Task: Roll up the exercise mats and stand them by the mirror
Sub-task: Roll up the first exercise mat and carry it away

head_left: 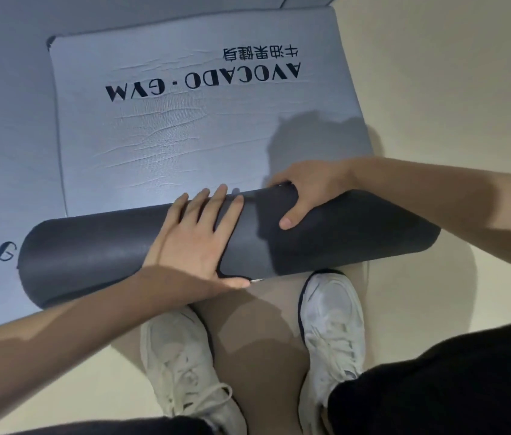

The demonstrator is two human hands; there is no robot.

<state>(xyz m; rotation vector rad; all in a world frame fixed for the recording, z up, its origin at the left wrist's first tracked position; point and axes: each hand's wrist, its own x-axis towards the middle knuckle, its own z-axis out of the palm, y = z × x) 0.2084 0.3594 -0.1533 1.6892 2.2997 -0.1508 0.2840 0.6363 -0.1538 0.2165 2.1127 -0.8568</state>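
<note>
Partly rolled, the exercise mat (185,146) lies on the pale floor (452,105). Its dark roll (91,252) sits across the near end, just ahead of the person's white sneakers (332,324), and the flat grey-blue remainder, printed AVOCADO · GYM, stretches away. On the roll's middle the left hand (197,237) presses flat, fingers straight and spread. Further right, the right hand (307,189) grips the roll, fingers hooked over its far side and thumb on the near face. A second mat (6,136) lies flat just beside, on the left.

Plain beige floor (436,89), softly lit
</note>
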